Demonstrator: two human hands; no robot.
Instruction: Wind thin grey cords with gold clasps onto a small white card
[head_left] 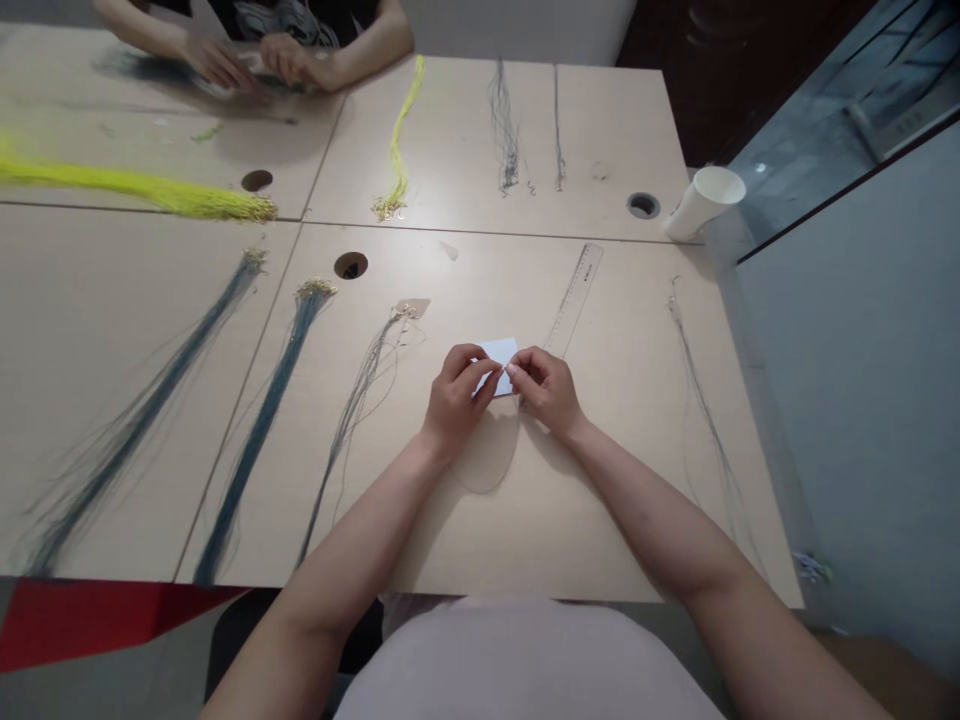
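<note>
Both of my hands meet over a small white card (501,354) on the beige table (600,480). My left hand (456,392) pinches the card's near left edge with curled fingers. My right hand (547,388) pinches its near right edge, fingers pressed together. A thin loop of cord (487,470) hangs from the hands toward me and lies on the table. A clear plastic ruler (574,298) lies just beyond my right hand.
Bundles of dark blue cords (262,420), grey cords (352,410) and yellow cords (150,188) lie across the table. A white paper cup (703,203) lies tipped at the far right edge. Another person's hands (255,60) work at the far left.
</note>
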